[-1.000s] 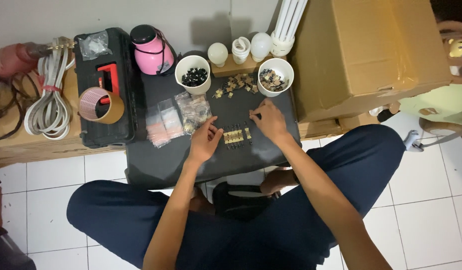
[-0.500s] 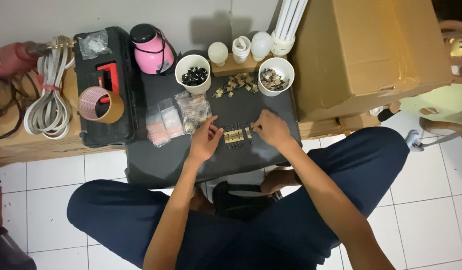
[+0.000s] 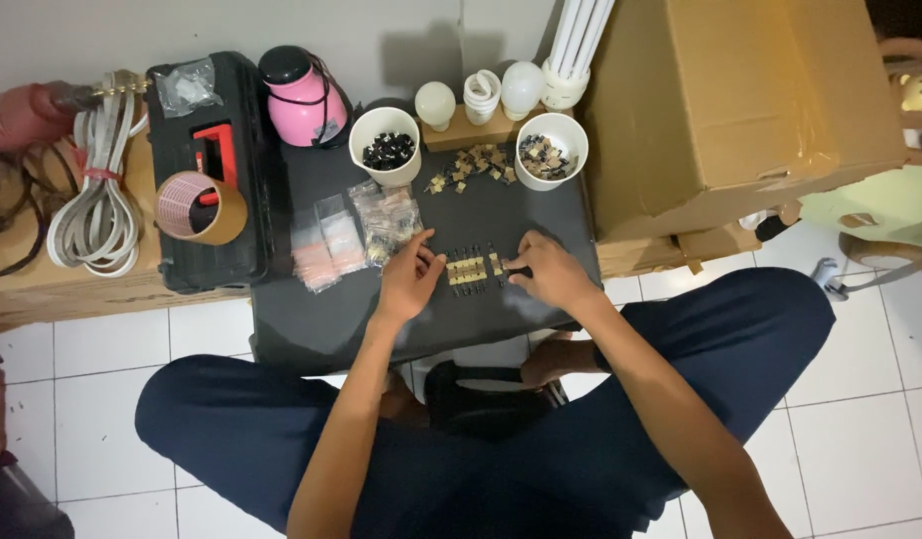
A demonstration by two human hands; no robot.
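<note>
Two hands frame a short row of small tan and black parts (image 3: 473, 269) on the dark table (image 3: 311, 329) in front of me. My left hand (image 3: 411, 279) rests at the row's left end, fingers curled close together and touching the nearest piece, holding nothing that I can make out. My right hand (image 3: 546, 271) sits at the right end, thumb and forefinger pinched narrow on the last piece. Beyond my fingertips lies a loose heap of the same tan parts (image 3: 471, 167), between a white cup of black bits (image 3: 386, 147) and a white cup of mixed bits (image 3: 551, 152). Just left of my left fingers are clear plastic bags (image 3: 356, 232). I judge the sorting early: only a handful are lined up, and most remain in the heap and cups.
</note>
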